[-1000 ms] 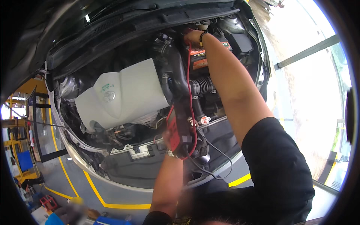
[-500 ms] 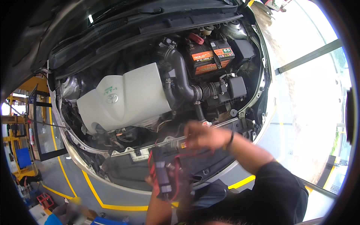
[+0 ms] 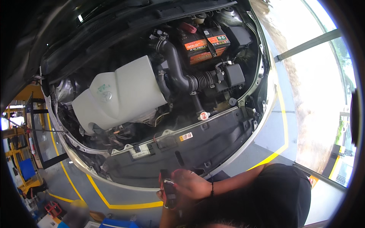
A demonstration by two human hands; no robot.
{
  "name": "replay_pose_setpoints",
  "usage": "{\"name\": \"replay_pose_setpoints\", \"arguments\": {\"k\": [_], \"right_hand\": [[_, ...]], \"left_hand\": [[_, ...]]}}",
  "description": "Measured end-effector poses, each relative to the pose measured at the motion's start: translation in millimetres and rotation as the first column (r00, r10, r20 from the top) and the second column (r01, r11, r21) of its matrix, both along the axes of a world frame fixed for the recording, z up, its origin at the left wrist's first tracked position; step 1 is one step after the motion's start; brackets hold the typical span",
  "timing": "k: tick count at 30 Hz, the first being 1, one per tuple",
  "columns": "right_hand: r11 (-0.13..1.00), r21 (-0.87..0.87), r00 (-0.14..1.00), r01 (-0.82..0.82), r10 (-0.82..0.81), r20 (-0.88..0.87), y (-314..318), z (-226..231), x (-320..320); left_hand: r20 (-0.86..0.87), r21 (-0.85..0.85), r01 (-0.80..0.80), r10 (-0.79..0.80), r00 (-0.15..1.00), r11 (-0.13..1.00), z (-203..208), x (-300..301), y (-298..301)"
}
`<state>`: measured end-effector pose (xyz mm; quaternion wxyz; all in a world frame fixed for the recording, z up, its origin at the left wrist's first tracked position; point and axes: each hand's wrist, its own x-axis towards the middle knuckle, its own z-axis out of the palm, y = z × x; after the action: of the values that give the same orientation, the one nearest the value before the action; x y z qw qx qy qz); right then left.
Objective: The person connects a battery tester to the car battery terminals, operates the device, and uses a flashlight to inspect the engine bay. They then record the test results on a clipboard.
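Over at nine o'clock I see a yellow rack (image 3: 14, 154), with a blue panel (image 3: 27, 168) toward eight. A small red object (image 3: 53, 208) sits there too, its kind unclear. Yellow lines (image 3: 133, 205) cross the grey floor (image 3: 262, 140) at four and seven. A dark beam (image 3: 310, 45) slants at two, against bright daylight.

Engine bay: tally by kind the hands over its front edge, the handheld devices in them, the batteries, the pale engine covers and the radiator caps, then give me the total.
Hands, left hand and right hand: 2
Red-and-black device: 1
Battery: 1
Pale engine cover: 1
Radiator cap: 1
Total: 6
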<state>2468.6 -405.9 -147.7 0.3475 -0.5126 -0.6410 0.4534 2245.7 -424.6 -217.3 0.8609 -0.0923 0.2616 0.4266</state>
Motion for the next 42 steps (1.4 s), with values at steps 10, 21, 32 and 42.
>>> {"name": "replay_pose_setpoints", "arguments": {"k": [10, 21, 32, 42], "right_hand": [[0.740, -0.662, 0.953, -0.121, -0.099, -0.286, -16.7, 21.6, 10.3], [0.510, -0.718, 0.880, -0.473, 0.302, -0.366, -25.6, 14.3, 7.3], [0.748, 0.301, 0.625, 0.592, -0.661, 0.416, 301.1, -47.5, 238.5], [0.837, 0.158, 0.317, 0.524, -0.364, 0.876, 498.7, -77.8, 400.5]], "left_hand": [[0.223, -0.036, 0.165, -0.154, 0.963, 0.986, 41.2, -0.3, 15.5], [0.245, -0.067, 0.400, -0.374, 0.894, 0.914, 25.5, -56.0, -14.5], [0.114, -0.032, 0.142, -0.138, 0.984, 0.989, 83.9, -59.9, -47.0], [0.078, 0.007, -0.007, 0.006, 0.997, 1.000, 90.8, -60.7, -63.4]]}}
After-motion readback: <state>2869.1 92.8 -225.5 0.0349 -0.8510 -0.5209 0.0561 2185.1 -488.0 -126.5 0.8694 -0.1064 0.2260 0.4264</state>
